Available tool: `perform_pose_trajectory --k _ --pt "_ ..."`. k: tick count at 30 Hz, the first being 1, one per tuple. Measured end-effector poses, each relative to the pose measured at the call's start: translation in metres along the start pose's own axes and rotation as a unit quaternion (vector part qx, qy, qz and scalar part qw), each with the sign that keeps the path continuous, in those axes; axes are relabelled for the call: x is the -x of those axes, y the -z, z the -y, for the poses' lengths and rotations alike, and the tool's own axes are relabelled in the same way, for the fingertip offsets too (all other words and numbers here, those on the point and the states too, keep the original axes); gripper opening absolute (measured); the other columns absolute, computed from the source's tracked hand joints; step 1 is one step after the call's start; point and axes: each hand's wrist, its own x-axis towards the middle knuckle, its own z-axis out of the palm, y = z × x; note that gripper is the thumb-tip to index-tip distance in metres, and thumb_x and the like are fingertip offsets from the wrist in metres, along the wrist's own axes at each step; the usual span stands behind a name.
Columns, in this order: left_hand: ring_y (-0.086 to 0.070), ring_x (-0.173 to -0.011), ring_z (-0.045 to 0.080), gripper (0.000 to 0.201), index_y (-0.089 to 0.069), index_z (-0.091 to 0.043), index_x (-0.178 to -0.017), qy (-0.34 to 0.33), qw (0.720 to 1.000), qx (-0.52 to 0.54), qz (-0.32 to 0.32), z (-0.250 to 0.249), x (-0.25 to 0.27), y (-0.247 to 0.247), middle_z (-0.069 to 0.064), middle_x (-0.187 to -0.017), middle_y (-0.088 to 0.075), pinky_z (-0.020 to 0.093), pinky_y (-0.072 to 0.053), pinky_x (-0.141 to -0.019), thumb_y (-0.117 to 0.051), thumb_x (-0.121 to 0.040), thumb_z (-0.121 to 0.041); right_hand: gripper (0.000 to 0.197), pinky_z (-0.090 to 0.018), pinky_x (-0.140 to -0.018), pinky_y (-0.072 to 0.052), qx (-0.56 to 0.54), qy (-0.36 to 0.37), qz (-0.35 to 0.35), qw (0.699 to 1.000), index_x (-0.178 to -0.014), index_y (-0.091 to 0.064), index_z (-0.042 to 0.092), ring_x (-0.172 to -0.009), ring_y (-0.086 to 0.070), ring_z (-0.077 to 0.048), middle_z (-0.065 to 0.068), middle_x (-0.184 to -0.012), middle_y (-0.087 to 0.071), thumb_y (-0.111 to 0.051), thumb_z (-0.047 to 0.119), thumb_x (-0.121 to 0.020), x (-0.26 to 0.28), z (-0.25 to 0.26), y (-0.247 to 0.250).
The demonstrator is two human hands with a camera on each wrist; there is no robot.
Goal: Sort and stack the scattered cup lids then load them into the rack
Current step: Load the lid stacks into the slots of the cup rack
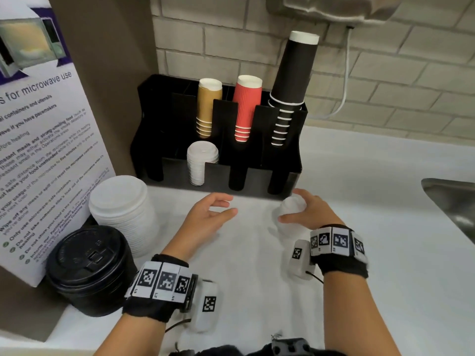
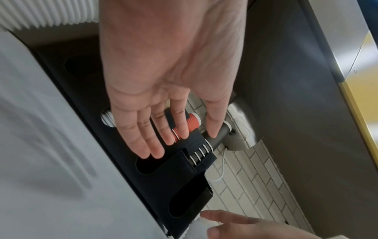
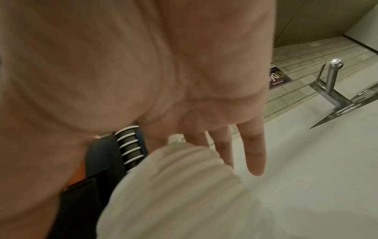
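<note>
The right hand (image 1: 305,214) is wrapped around a small stack of white lids (image 1: 291,209) just in front of the black rack (image 1: 282,176), the left hand (image 1: 208,217) is open and empty, so next I think the stack goes into an empty front slot.

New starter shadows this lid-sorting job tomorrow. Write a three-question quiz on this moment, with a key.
1. True or false: the left hand holds a lid.
2. What does the right hand grip?
3. Which cups stand behind the rack slot already loaded with white lids: A tan, B red, C black?

Key: 1 false, it is bare; 2 a small stack of white lids; 3 A.
</note>
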Motion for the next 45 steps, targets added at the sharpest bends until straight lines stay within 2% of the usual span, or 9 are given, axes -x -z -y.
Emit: perform_pose_trajectory --k 9,12,15,20,24,31,35,39,45 --pt "-0.065 -0.095 0.014 0.025 -0.063 -0.034 -0.107 -0.014 1.0 -0.009 0.004 -0.009 0.001 -0.004 -0.004 -0.118 -0.061 0.037 -0.053 -0.088 -0.071 -0.086 -0.024 0.074 -0.033 -0.084 -0.039 -0.012 0.043 -0.05 0.998 -0.135 -0.043 0.031 -0.114 -0.046 -0.027 -0.009 -0.127 -0.045 -0.081 0.034 -0.072 0.007 0.004 0.018" --pt "-0.062 -0.104 0.002 0.055 -0.053 -0.038 -0.125 -0.054 0.998 -0.002 0.026 -0.015 0.004 -0.01 -0.012 -0.127 -0.057 0.022 -0.052 -0.08 -0.079 -0.078 -0.028 0.073 -0.022 -0.088 -0.033 -0.093 0.152 -0.031 0.983 -0.135 -0.041 0.039 -0.11 -0.041 -0.009 0.009 -0.126 -0.045 -0.08 0.037 -0.073 0.022 0.027 0.029" --pt "-0.053 -0.12 -0.001 0.089 -0.037 -0.047 -0.14 -0.098 0.993 0.044 0.055 -0.021 0.006 -0.021 -0.02 -0.138 -0.046 0.023 -0.051 -0.09 -0.083 -0.064 -0.036 0.069 -0.009 -0.086 -0.039 -0.186 0.258 0.08 0.944 -0.134 -0.04 0.049 -0.109 -0.05 0.003 0.021 -0.123 -0.052 -0.077 0.035 -0.077 0.04 0.059 0.022" --pt "-0.058 -0.12 0.014 0.08 -0.046 -0.037 -0.134 -0.181 0.974 0.133 0.019 -0.021 0.005 -0.027 -0.01 -0.133 -0.054 0.028 -0.056 -0.086 -0.084 -0.071 -0.007 0.06 -0.021 -0.087 -0.051 -0.219 0.298 0.163 0.915 -0.131 -0.042 0.053 -0.103 -0.056 0.002 0.021 -0.109 -0.056 -0.072 0.035 -0.082 0.049 0.083 0.003" --pt "-0.059 -0.117 0.016 0.07 -0.053 -0.036 -0.125 -0.196 0.972 0.13 0.007 -0.02 0.005 -0.02 -0.012 -0.121 -0.06 0.027 -0.056 -0.079 -0.084 -0.068 -0.011 0.061 -0.033 -0.098 -0.049 -0.234 0.281 0.203 0.908 -0.134 -0.041 0.048 -0.114 -0.055 -0.007 0.01 -0.118 -0.056 -0.069 0.047 -0.08 0.047 0.083 0.002" --pt "-0.058 -0.116 0.013 0.073 -0.052 -0.036 -0.129 -0.179 0.975 0.122 0.059 -0.025 0.009 -0.006 -0.016 -0.125 -0.059 0.027 -0.056 -0.077 -0.084 -0.065 -0.023 0.072 -0.047 -0.102 -0.046 -0.257 0.293 0.229 0.892 -0.133 -0.046 0.046 -0.114 -0.06 -0.022 -0.006 -0.118 -0.064 -0.077 0.031 -0.071 0.046 0.076 0.014" --pt "-0.057 -0.118 0.014 0.077 -0.049 -0.028 -0.136 -0.174 0.975 0.123 0.061 -0.026 0.008 -0.005 -0.011 -0.129 -0.058 0.028 -0.056 -0.078 -0.086 -0.07 -0.01 0.069 -0.041 -0.097 -0.05 -0.259 0.303 0.232 0.887 -0.132 -0.049 0.042 -0.111 -0.062 -0.02 -0.003 -0.117 -0.065 -0.079 0.025 -0.073 0.048 0.079 0.015" --pt "-0.057 -0.119 0.012 0.082 -0.049 -0.032 -0.134 -0.174 0.974 0.134 0.063 -0.031 0.009 -0.005 -0.014 -0.129 -0.057 0.029 -0.056 -0.078 -0.085 -0.06 -0.024 0.062 -0.04 -0.092 -0.053 -0.288 0.294 0.22 0.884 -0.128 -0.053 0.033 -0.107 -0.064 -0.022 -0.008 -0.12 -0.062 -0.078 0.019 -0.074 0.049 0.08 0.015" --pt "-0.06 -0.114 0.009 0.081 -0.05 -0.034 -0.128 -0.183 0.973 0.136 0.03 -0.033 0.009 -0.011 -0.013 -0.126 -0.058 0.028 -0.057 -0.077 -0.085 -0.057 -0.021 0.059 -0.045 -0.095 -0.052 -0.3 0.281 0.193 0.891 -0.121 -0.054 0.032 -0.104 -0.066 -0.023 -0.007 -0.115 -0.067 -0.08 0.022 -0.07 0.047 0.083 0.012"
